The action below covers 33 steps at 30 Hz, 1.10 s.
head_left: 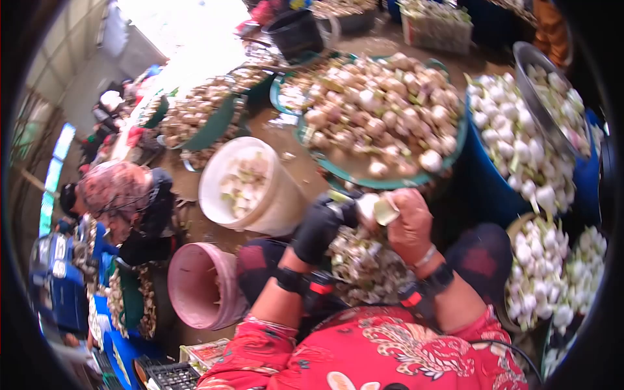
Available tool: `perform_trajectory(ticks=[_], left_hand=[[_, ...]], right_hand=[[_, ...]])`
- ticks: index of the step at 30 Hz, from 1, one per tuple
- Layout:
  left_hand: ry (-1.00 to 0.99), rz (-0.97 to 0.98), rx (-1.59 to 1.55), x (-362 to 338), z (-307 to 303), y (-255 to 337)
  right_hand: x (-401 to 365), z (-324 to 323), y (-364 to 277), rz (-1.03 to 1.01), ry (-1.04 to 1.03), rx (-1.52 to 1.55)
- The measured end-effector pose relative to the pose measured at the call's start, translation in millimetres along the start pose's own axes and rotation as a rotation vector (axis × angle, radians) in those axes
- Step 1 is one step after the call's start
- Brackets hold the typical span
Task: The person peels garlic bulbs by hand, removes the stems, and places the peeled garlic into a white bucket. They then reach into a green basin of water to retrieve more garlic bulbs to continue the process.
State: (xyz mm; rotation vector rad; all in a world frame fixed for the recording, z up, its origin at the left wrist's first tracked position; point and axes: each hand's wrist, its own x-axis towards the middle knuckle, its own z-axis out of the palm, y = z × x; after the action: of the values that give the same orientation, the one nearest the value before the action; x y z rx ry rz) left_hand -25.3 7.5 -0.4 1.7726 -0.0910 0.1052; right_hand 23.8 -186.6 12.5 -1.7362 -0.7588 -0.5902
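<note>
In front of my knees a garlic bulb (366,208) sits between my two hands. My left hand (323,224), in a black glove, is closed and grips the bulb from the left. A short greenish stem piece (338,195) shows by its fingers. Bare and closed, my right hand (409,222) pinches a pale flap of garlic skin (386,211) at the bulb's right side. Whether a small blade is in either hand is hidden. Under my hands lies a heap of garlic peelings (367,263) between my legs.
A wide green-rimmed tub (383,180) of unpeeled garlic stands ahead. To the left are a white bucket (286,201) with scraps and a pink bucket (184,286). At right, a blue tub (484,166) holds white bulbs. Another person (120,195) sits at left.
</note>
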Motion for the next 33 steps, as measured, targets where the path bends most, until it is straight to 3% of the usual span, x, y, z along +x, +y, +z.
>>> perform_trajectory(ticks=[1, 2, 3, 5, 8, 11, 12, 14, 18, 21, 23, 25, 27, 29, 30, 33], left_hand=[[-0.128, 0.304, 0.390, 4.8, -17.7, -6.5], [0.064, -0.001, -0.232, -0.9, -9.7, 2.7], [0.093, -0.052, -0.311, 0.4, -6.5, 19.8], [0.156, -0.124, -0.613, 0.6, 1.5, 19.0], [0.189, -0.164, -0.721, 0.0, 9.9, 34.2], [0.162, -0.155, -0.647, -0.8, 10.1, 32.9], [0.151, -0.098, -0.446, -0.8, 11.0, 29.2], [0.152, -0.139, -0.492, -1.0, 11.0, 27.0], [0.209, -0.206, -0.543, -2.9, 16.4, 21.0], [0.249, -0.230, -0.508, -1.6, 22.9, 21.2], [0.267, -0.246, -0.467, -1.3, 23.6, 21.2], [0.180, -0.249, -0.238, -0.6, 16.9, 20.9], [0.212, -0.286, -0.343, -0.4, 16.3, 20.2], [0.238, -0.323, -0.453, 0.8, 19.1, 16.8], [0.282, -0.291, -0.435, 0.2, 21.7, 13.4], [0.299, -0.302, -0.508, -2.8, 23.4, 15.0]], right_hand=[[-1.8, -3.4, 3.8, -0.079, -0.048, -0.039], [-9.2, -2.8, 7.4, -0.007, -0.202, 0.031], [-13.2, -3.7, 13.0, 0.063, -0.521, -0.031], [-33.7, 4.3, 21.0, 0.293, -0.883, 0.000], [-23.8, 5.2, 24.5, 0.252, -0.777, -0.075], [-10.8, -5.9, 24.2, 0.450, -0.671, -0.002], [-8.1, -8.2, 22.1, 0.455, -0.669, -0.008], [-5.3, -9.8, 17.5, 0.688, -0.621, 0.167], [-8.3, -6.4, 15.7, 0.694, -0.411, 0.161], [-6.6, 1.5, 11.6, 0.701, -0.165, 0.501], [-9.1, 1.5, 11.2, 0.712, -0.197, 0.504], [-11.8, 4.3, 11.4, 0.286, -0.202, 0.336], [-19.0, 6.2, 13.4, 0.223, -0.372, 0.175], [-27.1, 6.7, 24.5, 0.377, -0.253, 0.200], [-17.3, -0.6, 16.8, 0.590, -0.238, 0.231], [-3.0, -2.1, 9.4, 0.526, -0.109, 0.350]])
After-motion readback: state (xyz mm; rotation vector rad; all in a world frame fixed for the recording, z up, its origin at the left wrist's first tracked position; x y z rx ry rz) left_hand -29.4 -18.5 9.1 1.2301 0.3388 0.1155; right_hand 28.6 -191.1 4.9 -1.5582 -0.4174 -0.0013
